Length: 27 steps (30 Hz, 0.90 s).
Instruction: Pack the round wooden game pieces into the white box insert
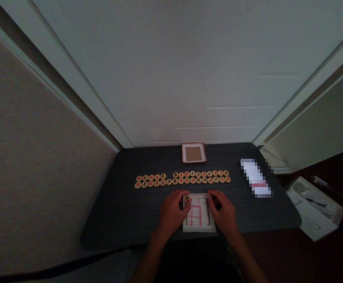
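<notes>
A shallow white box (193, 228) with pink lines on its bottom lies at the front of the dark table. My left hand (173, 212) grips its left side, thumb over the rim and fingers around the far corner. On the opposite side my right hand (223, 212) holds the box in the same way. One round xiangqi piece (186, 199) sits in the box's far left corner, close to my left thumb. Beyond the box, two rows of wooden xiangqi pieces (193, 181) with red and black characters lie across the table. The back row has a gap left of its middle.
A small tray (194, 161) with a light rim and brown middle stands at the table's back edge. A blurred-out white object (255, 177) lies at the right. The dark table (115, 212) meets a white door (159, 78) behind. A white box-like object (315, 208) is on the floor at right.
</notes>
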Motion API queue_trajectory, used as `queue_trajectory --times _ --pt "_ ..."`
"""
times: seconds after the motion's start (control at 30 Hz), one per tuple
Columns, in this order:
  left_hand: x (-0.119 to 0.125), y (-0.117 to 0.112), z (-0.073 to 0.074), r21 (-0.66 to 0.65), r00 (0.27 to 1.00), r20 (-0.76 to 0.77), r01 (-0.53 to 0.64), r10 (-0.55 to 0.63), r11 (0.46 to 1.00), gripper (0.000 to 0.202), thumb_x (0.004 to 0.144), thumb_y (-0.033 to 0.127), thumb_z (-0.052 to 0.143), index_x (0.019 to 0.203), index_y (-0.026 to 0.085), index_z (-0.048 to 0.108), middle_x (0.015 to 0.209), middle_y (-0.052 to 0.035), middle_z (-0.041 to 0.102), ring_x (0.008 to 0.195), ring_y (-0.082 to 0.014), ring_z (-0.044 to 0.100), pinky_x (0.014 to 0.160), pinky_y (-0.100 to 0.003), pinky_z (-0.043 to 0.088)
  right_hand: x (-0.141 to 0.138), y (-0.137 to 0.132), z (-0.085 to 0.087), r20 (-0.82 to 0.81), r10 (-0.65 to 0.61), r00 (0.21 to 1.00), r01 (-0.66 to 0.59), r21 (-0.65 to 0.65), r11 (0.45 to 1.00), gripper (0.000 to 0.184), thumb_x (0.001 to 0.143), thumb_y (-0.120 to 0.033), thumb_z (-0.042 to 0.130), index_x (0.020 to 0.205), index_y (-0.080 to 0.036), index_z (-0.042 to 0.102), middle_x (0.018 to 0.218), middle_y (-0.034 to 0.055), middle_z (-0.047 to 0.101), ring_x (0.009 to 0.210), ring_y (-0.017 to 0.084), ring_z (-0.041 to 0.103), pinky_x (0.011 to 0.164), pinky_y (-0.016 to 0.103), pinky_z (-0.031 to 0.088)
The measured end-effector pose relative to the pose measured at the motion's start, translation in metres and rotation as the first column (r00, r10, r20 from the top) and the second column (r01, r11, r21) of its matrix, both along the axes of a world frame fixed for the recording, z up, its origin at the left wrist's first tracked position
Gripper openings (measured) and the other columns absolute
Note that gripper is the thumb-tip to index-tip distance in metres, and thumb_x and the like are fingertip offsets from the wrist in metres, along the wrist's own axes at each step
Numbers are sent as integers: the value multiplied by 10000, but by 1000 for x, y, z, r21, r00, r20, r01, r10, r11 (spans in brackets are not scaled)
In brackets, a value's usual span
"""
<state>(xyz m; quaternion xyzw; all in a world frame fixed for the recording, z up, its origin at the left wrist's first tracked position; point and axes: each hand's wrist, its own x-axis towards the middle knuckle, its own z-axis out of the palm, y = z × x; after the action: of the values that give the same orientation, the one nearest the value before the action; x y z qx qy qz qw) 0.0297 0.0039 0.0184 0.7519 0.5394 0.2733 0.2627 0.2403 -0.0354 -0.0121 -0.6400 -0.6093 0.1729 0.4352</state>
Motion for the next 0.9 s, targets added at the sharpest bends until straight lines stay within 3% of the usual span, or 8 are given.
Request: queue_trajectory --times 0.23,0.4,0.63,0.9 --pt "-7 0 5 -40 997 69 32 -29 999 276 921 294 603 1191 251 642 1124 -42 703 925 -190 673 899 -344 543 1 0 1 -12 -20 1000 20 3 1000 236 976 -349 566 1109 -209 702 982 79 740 776 198 687 717 322 574" --pt "-22 9 6 -16 997 67 -34 35 999 291 933 329 595 1211 256 637 1014 -25 685 862 -182 665 845 -337 550 1 -1 5 -23 -16 1000 17 12 1000 231 983 -342 550 1078 -212 716 973 83 742 792 203 694 721 319 579" --pt "-49 31 7 111 979 -100 -165 176 980 276 932 273 533 1187 260 640 1013 -20 706 826 -194 675 842 -359 557 2 1 5 -32 -20 999 21 36 999 232 976 -350 554 1068 -217 721 951 80 739 759 199 686 681 310 575" --pt "-66 28 1 154 948 -218 -201 232 967 273 942 271 517 1197 259 615 1130 -36 707 827 -202 679 835 -364 554 2 1 2 -36 -19 999 20 25 999 224 972 -345 564 1071 -220 722 961 74 737 783 199 688 709 314 575"
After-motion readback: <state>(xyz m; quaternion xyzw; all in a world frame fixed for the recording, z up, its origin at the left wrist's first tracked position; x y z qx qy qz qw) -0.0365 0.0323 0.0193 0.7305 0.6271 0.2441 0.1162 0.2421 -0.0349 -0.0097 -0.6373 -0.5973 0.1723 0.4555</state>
